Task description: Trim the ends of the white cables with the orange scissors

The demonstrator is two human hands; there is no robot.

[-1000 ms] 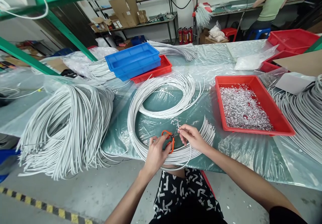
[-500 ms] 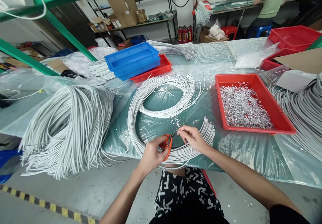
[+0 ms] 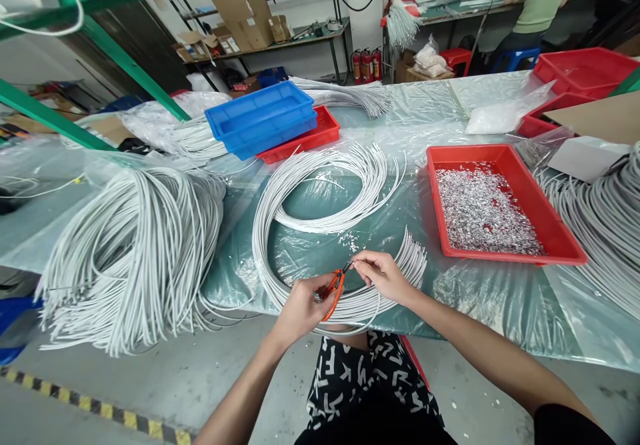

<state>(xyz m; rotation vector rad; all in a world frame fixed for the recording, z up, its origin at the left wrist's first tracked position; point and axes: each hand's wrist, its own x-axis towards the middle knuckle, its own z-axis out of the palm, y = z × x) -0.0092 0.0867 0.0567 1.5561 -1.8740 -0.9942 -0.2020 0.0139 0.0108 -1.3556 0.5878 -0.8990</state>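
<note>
I am gripping the orange-handled cutters (image 3: 333, 290) in my left hand (image 3: 300, 308); the handles, spread a second ago, are now squeezed together. My right hand (image 3: 383, 275) is pinching one white cable end (image 3: 351, 265) at the cutter tip, just above the cable coil (image 3: 320, 232) on the table edge. I judge that a cut or crimp is being completed.

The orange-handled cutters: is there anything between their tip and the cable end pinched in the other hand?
Nothing visible. The left hand grips the orange-handled cutters, and their tip meets the cable end at the right hand fingertips, above the coiled white cables.
</note>
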